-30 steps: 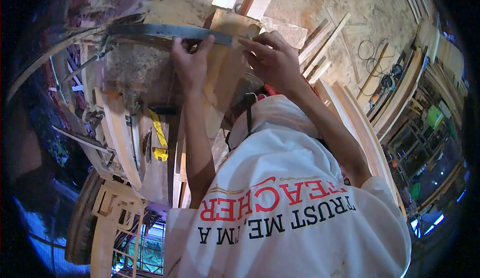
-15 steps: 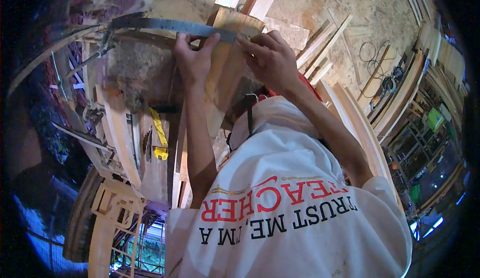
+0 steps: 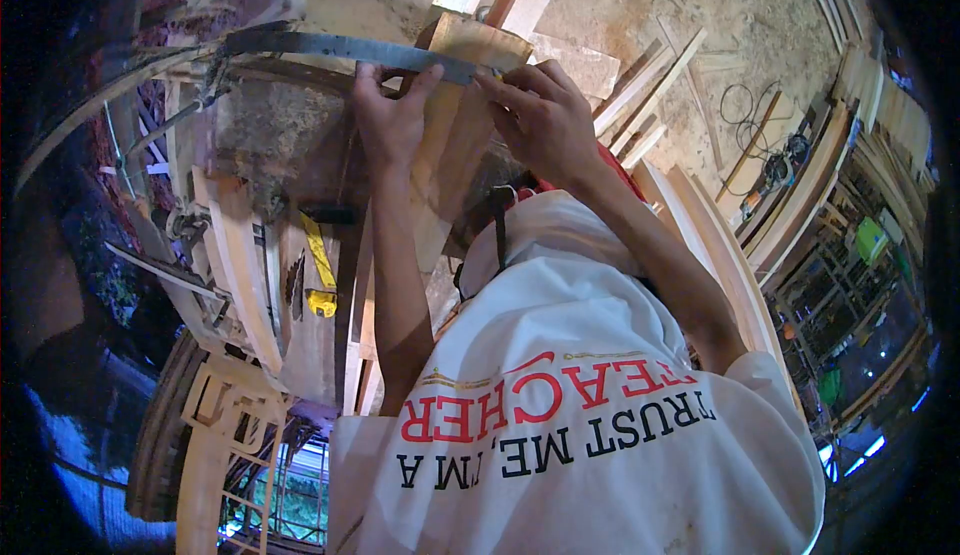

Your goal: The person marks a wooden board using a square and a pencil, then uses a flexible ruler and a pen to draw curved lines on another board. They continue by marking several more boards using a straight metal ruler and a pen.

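Observation:
A long, flat grey metal strip [image 3: 345, 48] runs from the upper left to a wooden block [image 3: 490, 40]. Its fine edge detail is too small to tell. My left hand [image 3: 395, 115] is closed on the strip, with thumb and fingers pinching its lower edge. At the strip's right end, my right hand [image 3: 548, 115] has its fingers curled and pinched together. Whatever lies between those fingertips is hidden. Below both hands, a wooden board [image 3: 445, 150] slopes down toward my body.
To the left, a yellow tape measure [image 3: 320, 302] lies on wood beside a curved wooden piece [image 3: 240, 265]. Loose wood strips [image 3: 660, 85] lie on the dusty ground at right, near a coiled cable [image 3: 745, 105] and a power tool [image 3: 785, 160]. Long planks [image 3: 710, 235] stand close by my right arm.
The fingers of my right hand have shifted slightly at the strip's end. My left hand keeps its hold, and the strip stays almost in the same place.

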A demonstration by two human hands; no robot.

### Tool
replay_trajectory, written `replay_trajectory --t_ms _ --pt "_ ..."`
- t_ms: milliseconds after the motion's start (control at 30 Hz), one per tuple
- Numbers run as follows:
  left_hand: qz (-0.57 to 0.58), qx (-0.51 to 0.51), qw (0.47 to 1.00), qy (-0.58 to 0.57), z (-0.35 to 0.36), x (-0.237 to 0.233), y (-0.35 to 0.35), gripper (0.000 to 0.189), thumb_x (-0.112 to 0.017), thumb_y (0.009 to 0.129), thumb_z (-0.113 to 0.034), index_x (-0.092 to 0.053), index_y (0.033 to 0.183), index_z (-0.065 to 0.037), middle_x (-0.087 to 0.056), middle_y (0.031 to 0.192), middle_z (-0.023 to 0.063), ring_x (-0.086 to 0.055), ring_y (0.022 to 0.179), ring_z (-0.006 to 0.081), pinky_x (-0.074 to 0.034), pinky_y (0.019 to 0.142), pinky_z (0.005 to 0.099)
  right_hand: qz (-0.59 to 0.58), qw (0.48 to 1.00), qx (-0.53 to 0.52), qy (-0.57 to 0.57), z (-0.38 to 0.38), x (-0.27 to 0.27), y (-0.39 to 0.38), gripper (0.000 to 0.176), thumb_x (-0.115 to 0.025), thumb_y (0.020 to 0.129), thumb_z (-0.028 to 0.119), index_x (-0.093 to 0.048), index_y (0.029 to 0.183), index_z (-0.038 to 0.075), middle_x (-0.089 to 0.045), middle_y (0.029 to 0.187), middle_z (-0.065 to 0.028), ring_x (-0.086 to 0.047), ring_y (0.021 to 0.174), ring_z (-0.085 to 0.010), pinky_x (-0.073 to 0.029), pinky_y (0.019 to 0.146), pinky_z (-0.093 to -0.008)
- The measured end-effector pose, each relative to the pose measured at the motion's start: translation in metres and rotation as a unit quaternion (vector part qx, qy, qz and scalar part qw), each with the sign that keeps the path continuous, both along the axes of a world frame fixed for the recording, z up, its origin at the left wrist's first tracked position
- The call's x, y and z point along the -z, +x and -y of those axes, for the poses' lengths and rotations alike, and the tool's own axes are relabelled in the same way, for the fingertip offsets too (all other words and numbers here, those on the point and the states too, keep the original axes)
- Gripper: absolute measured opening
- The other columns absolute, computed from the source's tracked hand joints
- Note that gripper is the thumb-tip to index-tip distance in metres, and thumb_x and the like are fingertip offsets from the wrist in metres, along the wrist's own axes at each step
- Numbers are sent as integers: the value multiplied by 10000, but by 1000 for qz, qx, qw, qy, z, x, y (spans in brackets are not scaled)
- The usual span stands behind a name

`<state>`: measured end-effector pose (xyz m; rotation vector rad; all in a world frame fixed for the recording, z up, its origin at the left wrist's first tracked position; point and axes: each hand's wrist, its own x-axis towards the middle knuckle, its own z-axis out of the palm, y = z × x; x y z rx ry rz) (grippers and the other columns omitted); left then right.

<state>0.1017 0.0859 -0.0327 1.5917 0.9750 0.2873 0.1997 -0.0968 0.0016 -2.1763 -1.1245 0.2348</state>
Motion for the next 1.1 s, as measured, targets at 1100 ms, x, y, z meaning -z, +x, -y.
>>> replay_trajectory --t_ms 1100 --pt "-43 16 997 66 1 -8 0 446 -868 754 -194 -632 1071 11 -708 1006 129 -675 957 228 -530 870 372 -227 973 -40 18 -48 4 40 101 -652 954 69 -652 1051 41 -670 724 -118 -659 631 -208 -529 588 -339"
